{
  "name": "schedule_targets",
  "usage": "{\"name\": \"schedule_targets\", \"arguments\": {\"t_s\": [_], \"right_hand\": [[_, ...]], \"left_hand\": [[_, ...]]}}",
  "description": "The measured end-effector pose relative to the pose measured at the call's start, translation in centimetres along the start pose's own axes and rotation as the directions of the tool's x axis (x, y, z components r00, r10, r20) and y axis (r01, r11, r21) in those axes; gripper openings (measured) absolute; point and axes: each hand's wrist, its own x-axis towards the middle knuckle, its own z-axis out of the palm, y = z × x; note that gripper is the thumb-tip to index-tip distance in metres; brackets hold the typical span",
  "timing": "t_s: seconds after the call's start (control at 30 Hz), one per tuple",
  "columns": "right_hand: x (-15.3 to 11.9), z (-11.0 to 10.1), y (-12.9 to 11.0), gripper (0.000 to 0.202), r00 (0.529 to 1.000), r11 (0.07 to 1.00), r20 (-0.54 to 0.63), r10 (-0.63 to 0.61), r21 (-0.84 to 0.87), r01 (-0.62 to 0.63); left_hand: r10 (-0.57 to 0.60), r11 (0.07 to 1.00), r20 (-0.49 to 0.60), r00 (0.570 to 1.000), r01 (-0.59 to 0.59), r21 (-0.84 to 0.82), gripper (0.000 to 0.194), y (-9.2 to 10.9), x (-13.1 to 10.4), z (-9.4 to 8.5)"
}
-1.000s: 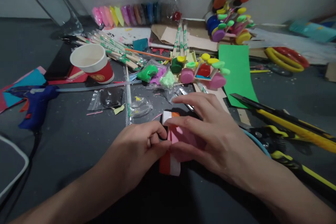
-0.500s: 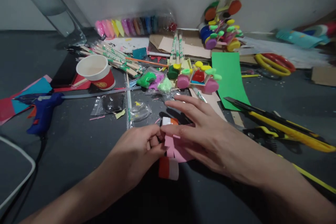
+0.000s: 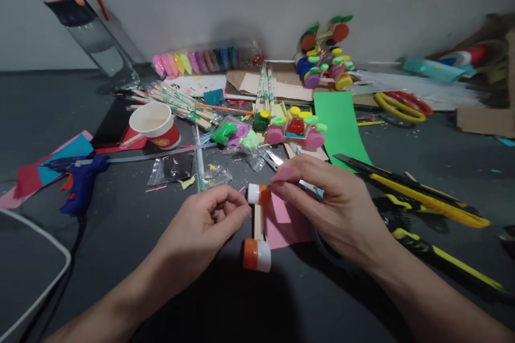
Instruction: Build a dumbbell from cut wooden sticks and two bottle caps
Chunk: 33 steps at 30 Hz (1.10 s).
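My right hand point(image 3: 333, 203) pinches a pink paper strip point(image 3: 283, 213) between thumb and fingers, over a larger pink paper sheet point(image 3: 289, 236) lying on the table. Just left of the strip is a small piece made of wooden sticks point(image 3: 258, 222). An orange and white roll point(image 3: 258, 194) sits at its far end and a second orange and white roll point(image 3: 256, 255) at its near end. My left hand point(image 3: 213, 220) is closed, thumb against forefinger, beside the far roll; nothing shows between its fingertips. Scissors point(image 3: 274, 159) lie partly hidden behind my right hand.
A blue glue gun point(image 3: 84, 185) and a paper cup point(image 3: 156, 126) are to the left. Colourful clay-wheeled models point(image 3: 295, 128) stand behind the hands. Green paper point(image 3: 340, 123) and a yellow box cutter point(image 3: 418, 193) lie right. A water bottle point(image 3: 96, 45) stands at the back left.
My hands have moved apart. My right hand has drawn the pink strip off the sticks to the right, uncovering them and the far roll. The view has tilted up slightly.
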Motion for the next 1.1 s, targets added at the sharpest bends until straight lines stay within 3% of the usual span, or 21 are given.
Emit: {"name": "schedule_targets", "arguments": {"t_s": [0.2, 0.4, 0.63, 0.8, 0.9, 1.0, 1.1], "right_hand": [[0.0, -0.2, 0.3, 0.009, 0.980, 0.981, -0.042, 0.196, -0.001, -0.196], [-0.2, 0.0, 0.5, 0.011, 0.971, 0.972, 0.057, 0.231, -0.061, -0.228], [-0.5, 1.0, 0.5, 0.015, 0.959, 0.970, 0.154, 0.240, -0.065, -0.232], [-0.4, 1.5, 0.5, 0.014, 0.959, 0.970, 0.196, 0.204, 0.090, -0.225], [-0.5, 1.7, 0.5, 0.014, 0.953, 0.955, 0.225, 0.201, 0.170, -0.241], [-0.6, 1.7, 0.5, 0.014, 0.947, 0.943, 0.240, 0.213, 0.204, -0.264], [-0.5, 1.5, 0.6, 0.015, 0.944, 0.935, 0.231, 0.234, 0.213, -0.284]], "left_hand": [[-0.065, 0.997, 0.064, 0.996, 0.061, 0.056, 0.020, 0.3, 0.1, 0.4], [-0.069, 0.988, 0.115, 0.991, 0.084, -0.126, 0.024, -0.2, 0.3, 1.0], [-0.033, 0.977, 0.036, 0.999, 0.040, -0.209, 0.052, -0.7, 0.9, 1.0], [-0.060, 0.993, 0.098, 0.993, 0.068, -0.091, 0.060, -0.3, 0.7, 0.1], [0.065, 0.984, 0.097, 0.993, -0.081, 0.162, 0.046, -0.3, 0.5, -0.6], [0.224, 0.848, 0.086, 0.971, -0.238, 0.473, 0.037, -0.4, 0.3, -1.2], [0.282, 0.734, 0.137, 0.949, -0.306, 0.607, 0.050, -0.5, 0.2, -1.7]]}}
